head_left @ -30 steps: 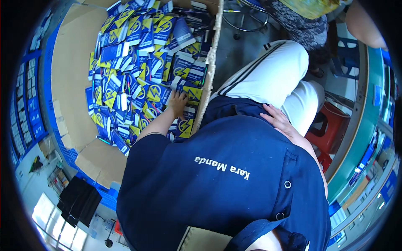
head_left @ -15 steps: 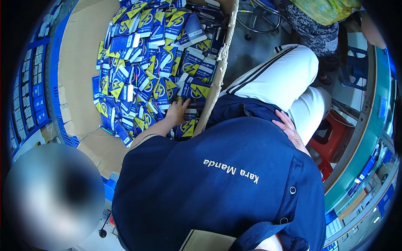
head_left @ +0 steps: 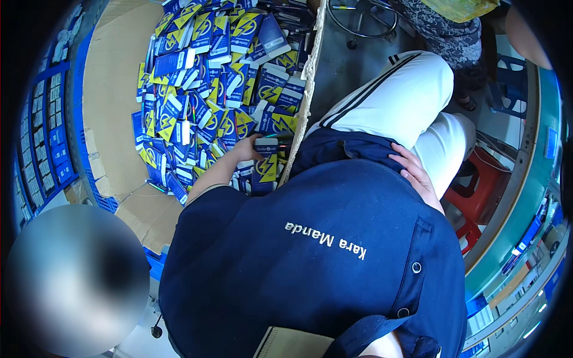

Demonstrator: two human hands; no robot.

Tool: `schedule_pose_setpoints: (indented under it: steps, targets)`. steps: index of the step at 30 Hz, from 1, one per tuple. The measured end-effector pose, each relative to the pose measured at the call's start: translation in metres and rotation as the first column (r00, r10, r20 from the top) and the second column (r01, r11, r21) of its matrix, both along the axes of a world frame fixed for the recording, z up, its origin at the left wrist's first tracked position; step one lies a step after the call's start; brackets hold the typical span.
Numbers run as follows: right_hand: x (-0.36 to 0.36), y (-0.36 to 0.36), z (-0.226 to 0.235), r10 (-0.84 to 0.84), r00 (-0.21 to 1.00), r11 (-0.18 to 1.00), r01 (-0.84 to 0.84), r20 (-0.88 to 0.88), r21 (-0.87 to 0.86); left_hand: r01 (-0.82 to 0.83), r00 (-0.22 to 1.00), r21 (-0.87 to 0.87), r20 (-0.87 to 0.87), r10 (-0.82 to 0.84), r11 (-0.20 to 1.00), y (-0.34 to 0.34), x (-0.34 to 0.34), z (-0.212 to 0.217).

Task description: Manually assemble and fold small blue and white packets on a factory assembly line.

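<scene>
My left hand (head_left: 245, 149) reaches into a large cardboard carton (head_left: 110, 89) at the left. It grips the edge of a small blue and yellow box (head_left: 265, 170) with a lightning-bolt print, tilted up near the carton's right wall; some fingertips are hidden behind it. Around and under the hand lies a heap of similar flat blue and yellow boxes (head_left: 203, 113), jumbled at many angles. My right hand (head_left: 416, 177) rests on my lap at the hip, its fingers stretched out over the dark shirt hem and white trousers (head_left: 388, 95), holding nothing.
Blue racks with stacked packs (head_left: 51, 131) stand at the far left. A wheeled stool (head_left: 361, 21) and another person's patterned clothing (head_left: 447, 39) are at the top right. A red plastic stool (head_left: 477, 185) sits beside a green-topped bench (head_left: 525, 197) at the right.
My left hand has taken hold of a blue and yellow box and tilted it up beside the carton wall. The right hand stays on my lap.
</scene>
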State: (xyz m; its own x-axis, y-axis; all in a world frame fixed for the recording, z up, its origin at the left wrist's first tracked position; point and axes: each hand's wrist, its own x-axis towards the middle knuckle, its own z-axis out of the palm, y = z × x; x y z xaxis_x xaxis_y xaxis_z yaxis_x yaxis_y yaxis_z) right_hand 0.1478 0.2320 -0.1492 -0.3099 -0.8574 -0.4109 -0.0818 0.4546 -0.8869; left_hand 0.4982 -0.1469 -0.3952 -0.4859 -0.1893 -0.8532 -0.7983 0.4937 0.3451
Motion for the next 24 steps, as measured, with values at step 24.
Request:
schedule_pose_setpoints:
  steps: [24]
  targets:
    - [0.008,-0.006,-0.033,-0.18,0.958,0.953,0.114,-0.223,-0.279,-0.644,0.532,0.032,-0.699,0.478,0.764,-0.203,-0.126,0.119]
